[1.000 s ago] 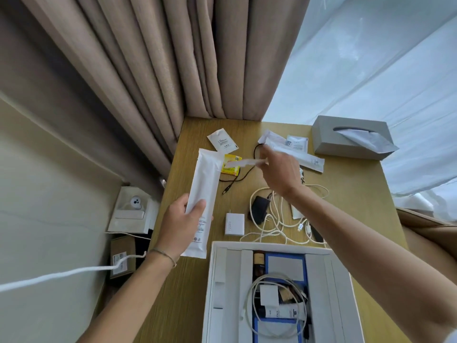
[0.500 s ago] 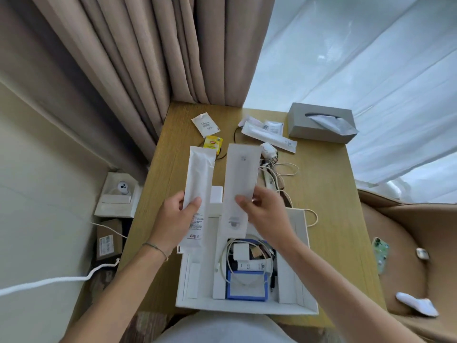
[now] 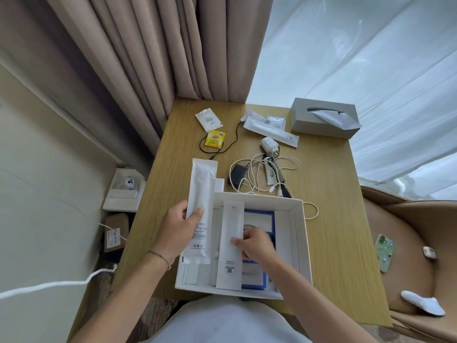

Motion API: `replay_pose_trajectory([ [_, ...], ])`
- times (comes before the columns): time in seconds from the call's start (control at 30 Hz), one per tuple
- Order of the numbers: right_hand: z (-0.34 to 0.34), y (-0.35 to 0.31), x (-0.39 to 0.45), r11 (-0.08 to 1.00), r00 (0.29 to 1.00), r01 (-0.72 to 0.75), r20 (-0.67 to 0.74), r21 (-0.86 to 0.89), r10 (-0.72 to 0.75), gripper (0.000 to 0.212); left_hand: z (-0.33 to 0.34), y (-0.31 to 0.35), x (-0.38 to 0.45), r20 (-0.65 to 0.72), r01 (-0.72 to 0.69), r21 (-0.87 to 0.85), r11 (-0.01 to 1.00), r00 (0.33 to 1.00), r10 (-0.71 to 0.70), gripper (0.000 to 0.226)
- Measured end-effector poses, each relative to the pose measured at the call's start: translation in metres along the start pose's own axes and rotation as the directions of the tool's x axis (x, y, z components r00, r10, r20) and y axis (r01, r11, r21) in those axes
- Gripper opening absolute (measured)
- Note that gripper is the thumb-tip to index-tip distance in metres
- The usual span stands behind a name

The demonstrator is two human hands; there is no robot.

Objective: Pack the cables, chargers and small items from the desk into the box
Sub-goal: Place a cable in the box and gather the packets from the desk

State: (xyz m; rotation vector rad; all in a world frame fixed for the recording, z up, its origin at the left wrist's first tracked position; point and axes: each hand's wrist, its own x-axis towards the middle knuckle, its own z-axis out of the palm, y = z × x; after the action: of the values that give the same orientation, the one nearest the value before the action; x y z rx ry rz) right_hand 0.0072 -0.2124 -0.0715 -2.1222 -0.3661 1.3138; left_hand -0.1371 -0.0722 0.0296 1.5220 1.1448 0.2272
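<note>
Left hand (image 3: 176, 229): fingers curled round a long white pouch (image 3: 200, 211), over the box (image 3: 300, 233)'s left edge.
Right hand (image 3: 254, 245): pinches a flat white sleeve (image 3: 231, 246) inside the box.

Yellow tea sachet (image 3: 216, 139) – red Lipton logo; other print too small – QR unreadable.

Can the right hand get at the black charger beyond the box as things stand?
Probably not yet: the right hand pinches a flat white packet inside the box. The path to the black charger looks free.
</note>
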Motion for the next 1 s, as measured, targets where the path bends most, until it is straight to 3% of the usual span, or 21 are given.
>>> replay_pose_trajectory([
  [0.07, 0.002, 0.001, 0.006, 0.997, 0.998, 0.02, -0.062, -0.076, -0.024, 0.02, 0.004, -0.002, -0.004, 0.049, 0.003, 0.022, 1.0, 0.999, -0.004, 0.014],
  [0.2, 0.004, 0.006, 0.008, 0.905, 0.962, 0.08, -0.204, -0.418, -0.179, 0.037, 0.021, -0.01, -0.01, 0.148, 0.007, 0.083, 0.997, 0.989, -0.019, 0.011],
  [0.3, 0.002, 0.006, 0.005, 0.858, 0.944, 0.067, -0.247, -0.509, -0.22, 0.04, 0.038, -0.019, -0.011, 0.21, 0.03, 0.116, 0.993, 0.976, -0.054, 0.015],
  [0.43, -0.019, 0.01, -0.001, 0.94, 0.941, 0.092, -0.28, -0.328, -0.19, 0.05, 0.064, -0.028, -0.007, 0.293, 0.125, 0.108, 0.986, 0.944, -0.152, 0.026],
  [0.6, -0.05, 0.014, -0.012, 0.965, 0.928, 0.095, -0.328, -0.246, -0.175, 0.033, 0.102, -0.039, 0.008, 0.308, 0.142, 0.204, 0.969, 0.93, -0.201, 0.017],
  [0.73, -0.055, 0.011, -0.022, 0.974, 0.924, 0.137, -0.331, -0.183, -0.193, 0.021, 0.13, -0.04, 0.016, 0.324, 0.043, 0.335, 0.941, 0.933, -0.158, 0.018],
  [0.83, -0.056, 0.005, -0.03, 0.967, 0.873, 0.205, -0.419, -0.148, -0.249, 0.02, 0.149, -0.038, 0.022, 0.287, -0.063, 0.514, 0.855, 0.952, -0.102, 0.013],
  [1.0, -0.071, -0.008, -0.034, 0.958, 0.824, 0.245, -0.49, -0.147, -0.286, 0.02, 0.173, -0.036, 0.025, 0.288, -0.119, 0.655, 0.746, 0.952, -0.101, 0.011],
])
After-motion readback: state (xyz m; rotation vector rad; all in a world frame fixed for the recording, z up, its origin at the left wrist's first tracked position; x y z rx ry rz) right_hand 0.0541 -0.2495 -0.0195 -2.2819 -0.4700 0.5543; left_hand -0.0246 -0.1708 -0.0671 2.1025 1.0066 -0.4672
